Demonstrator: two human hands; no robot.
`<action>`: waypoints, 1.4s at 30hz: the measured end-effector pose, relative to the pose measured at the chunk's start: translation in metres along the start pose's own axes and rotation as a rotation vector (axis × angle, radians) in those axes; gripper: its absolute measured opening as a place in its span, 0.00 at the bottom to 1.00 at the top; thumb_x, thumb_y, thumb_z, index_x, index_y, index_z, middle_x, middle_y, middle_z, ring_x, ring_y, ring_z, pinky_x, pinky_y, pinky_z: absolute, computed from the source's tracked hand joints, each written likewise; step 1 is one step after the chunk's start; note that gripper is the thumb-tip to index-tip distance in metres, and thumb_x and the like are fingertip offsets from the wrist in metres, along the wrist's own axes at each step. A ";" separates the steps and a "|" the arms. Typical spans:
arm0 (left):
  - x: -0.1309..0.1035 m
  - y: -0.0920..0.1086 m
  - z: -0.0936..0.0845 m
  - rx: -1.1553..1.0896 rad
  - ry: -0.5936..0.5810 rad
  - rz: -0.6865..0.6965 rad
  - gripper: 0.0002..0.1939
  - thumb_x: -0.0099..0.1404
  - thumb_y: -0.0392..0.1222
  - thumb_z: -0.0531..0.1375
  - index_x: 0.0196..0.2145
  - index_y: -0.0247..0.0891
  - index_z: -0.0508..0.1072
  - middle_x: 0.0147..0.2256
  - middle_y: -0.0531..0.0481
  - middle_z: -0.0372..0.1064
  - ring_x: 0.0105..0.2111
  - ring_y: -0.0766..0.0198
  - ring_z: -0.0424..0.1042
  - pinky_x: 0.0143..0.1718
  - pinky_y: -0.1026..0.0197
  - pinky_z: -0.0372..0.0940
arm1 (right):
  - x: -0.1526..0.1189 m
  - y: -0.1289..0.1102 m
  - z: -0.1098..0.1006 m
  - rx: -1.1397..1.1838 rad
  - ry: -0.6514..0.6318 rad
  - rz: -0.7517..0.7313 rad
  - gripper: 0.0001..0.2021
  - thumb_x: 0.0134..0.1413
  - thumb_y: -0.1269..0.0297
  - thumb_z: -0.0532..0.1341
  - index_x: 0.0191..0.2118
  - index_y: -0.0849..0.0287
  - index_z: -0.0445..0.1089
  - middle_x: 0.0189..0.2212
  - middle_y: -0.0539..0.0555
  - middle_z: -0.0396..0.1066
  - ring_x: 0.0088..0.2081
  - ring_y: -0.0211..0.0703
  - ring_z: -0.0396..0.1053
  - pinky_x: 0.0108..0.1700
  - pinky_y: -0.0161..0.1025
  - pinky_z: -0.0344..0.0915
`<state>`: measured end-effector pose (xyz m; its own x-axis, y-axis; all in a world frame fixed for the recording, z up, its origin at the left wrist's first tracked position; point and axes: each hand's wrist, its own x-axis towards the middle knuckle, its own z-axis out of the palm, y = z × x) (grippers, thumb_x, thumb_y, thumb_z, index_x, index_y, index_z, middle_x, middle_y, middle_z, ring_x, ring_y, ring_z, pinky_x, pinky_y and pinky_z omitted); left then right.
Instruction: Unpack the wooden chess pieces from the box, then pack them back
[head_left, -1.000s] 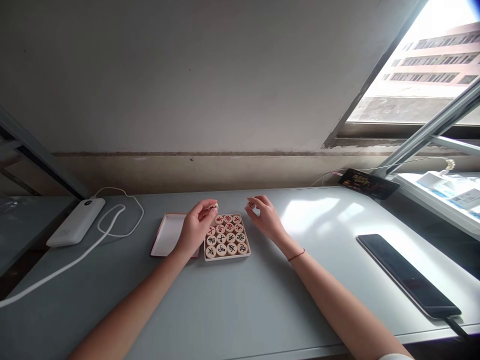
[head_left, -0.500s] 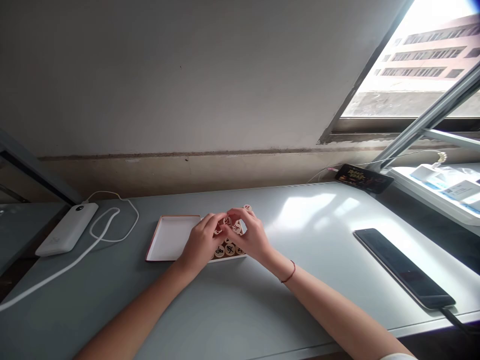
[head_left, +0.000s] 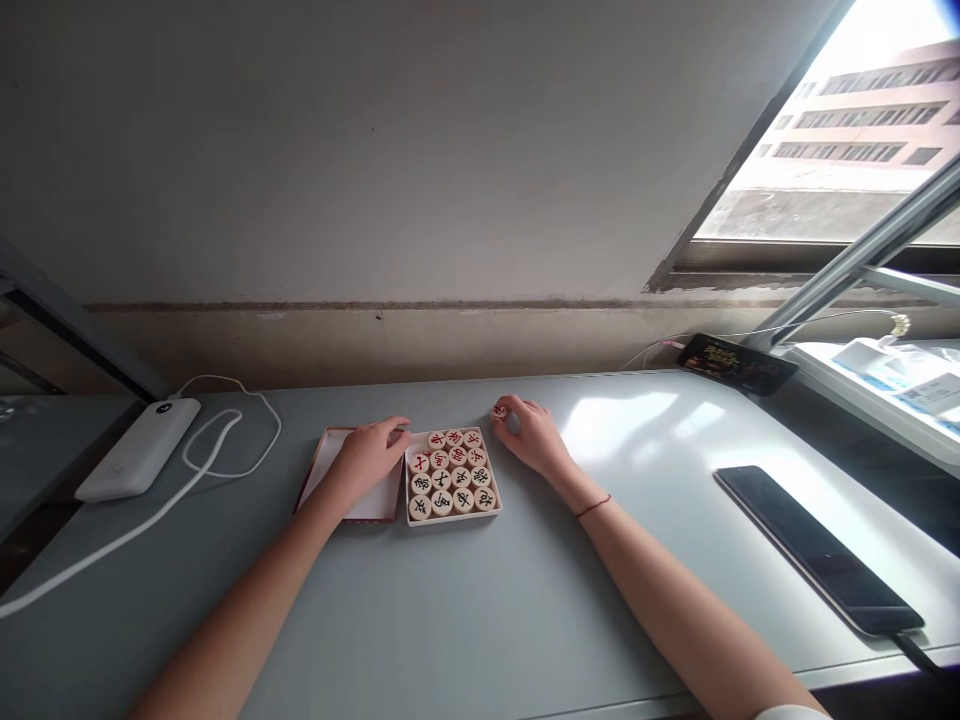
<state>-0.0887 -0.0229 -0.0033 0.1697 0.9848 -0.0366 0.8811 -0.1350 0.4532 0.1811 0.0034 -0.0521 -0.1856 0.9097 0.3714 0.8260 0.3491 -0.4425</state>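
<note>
A shallow white box (head_left: pixel 454 521) holds rows of round Chinese chess pieces (head_left: pixel 442 502), with black characters in the near rows and red ones in the far rows. Its far left corner shows a bare spot. Beyond the box's far right corner, my right hand (head_left: pixel 529 435) has thumb and fingers on a red-marked Chinese chess piece (head_left: pixel 499 411) standing on the desk. My left hand (head_left: pixel 369 455) hovers over or rests on the box lid (head_left: pixel 381 506), fingers apart and holding nothing; its fingertips are near the box's left edge.
A white power bank (head_left: pixel 139 450) with a white cable (head_left: pixel 127 535) lies at the left. To the right is a dark phone (head_left: pixel 817 548) with a cable; another phone (head_left: pixel 736 364) leans at the back. A white tray (head_left: pixel 885 385) sits beyond the desk's right side.
Both hands were together above the box and have parted: the left went left over the lid, the right went right to the loose piece. The pieces in the box are now uncovered.
</note>
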 end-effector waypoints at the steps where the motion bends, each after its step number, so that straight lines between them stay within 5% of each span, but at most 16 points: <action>1: 0.000 0.000 0.001 -0.028 -0.008 -0.003 0.18 0.66 0.47 0.50 0.48 0.43 0.73 0.36 0.49 0.76 0.38 0.56 0.74 0.38 0.61 0.64 | 0.000 0.000 0.000 -0.022 -0.001 0.000 0.07 0.54 0.65 0.56 0.39 0.55 0.66 0.35 0.54 0.74 0.39 0.50 0.69 0.42 0.44 0.60; 10: 0.001 0.006 0.007 -0.229 -0.067 -0.100 0.13 0.63 0.48 0.50 0.35 0.42 0.71 0.25 0.55 0.73 0.16 0.65 0.69 0.23 0.64 0.59 | 0.001 0.006 0.002 0.003 0.020 -0.016 0.06 0.53 0.66 0.57 0.38 0.55 0.65 0.35 0.53 0.74 0.38 0.48 0.68 0.41 0.41 0.61; 42: -0.001 0.007 0.015 -0.241 0.023 -0.150 0.14 0.63 0.47 0.49 0.35 0.41 0.71 0.25 0.54 0.74 0.17 0.63 0.71 0.25 0.62 0.62 | 0.001 0.005 0.005 0.006 0.086 0.023 0.05 0.52 0.69 0.55 0.35 0.55 0.65 0.33 0.54 0.73 0.37 0.48 0.68 0.39 0.41 0.62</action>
<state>-0.0767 -0.0266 -0.0132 0.0331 0.9944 -0.1002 0.7646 0.0394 0.6433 0.1824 0.0073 -0.0583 -0.1196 0.8949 0.4299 0.8265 0.3297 -0.4563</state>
